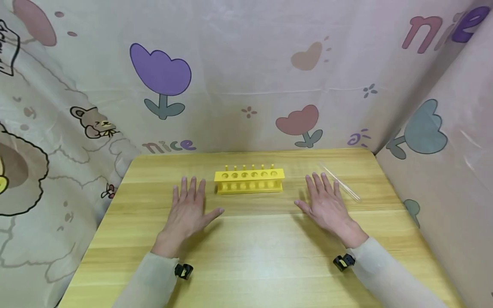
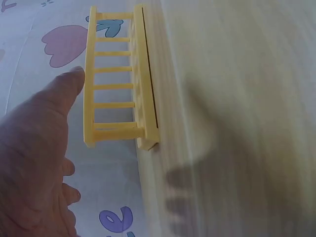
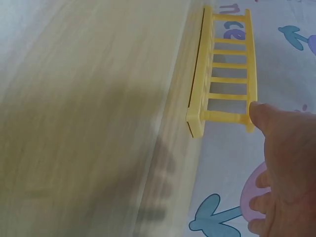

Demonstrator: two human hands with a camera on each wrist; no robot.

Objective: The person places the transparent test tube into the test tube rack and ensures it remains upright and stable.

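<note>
To the far left of the yellow test tube rack, a cartoon bear is printed on the pale curtain that also stretches behind and to the right of it. Left of the rack and reaching nearer the wearer is a light sleeve, with a small black device at its cuff; from it the left hand extends, palm down, fingers straight, thumb spread wide toward the rack, holding nothing. A purple tulip is printed on the curtain behind and to the left of the rack. The yellow test tube rack itself stands upright on the wooden table, with a row of six holes in its upper shelf and six pegs along its back. To the right of the rack is the right hand, also palm down with straight fingers and outstretched thumb, gripping nothing. Farther right of the rack, just beside that hand's fingers, a clear slender tube lies slantwise; whether the little finger touches it, I cannot tell.
</note>
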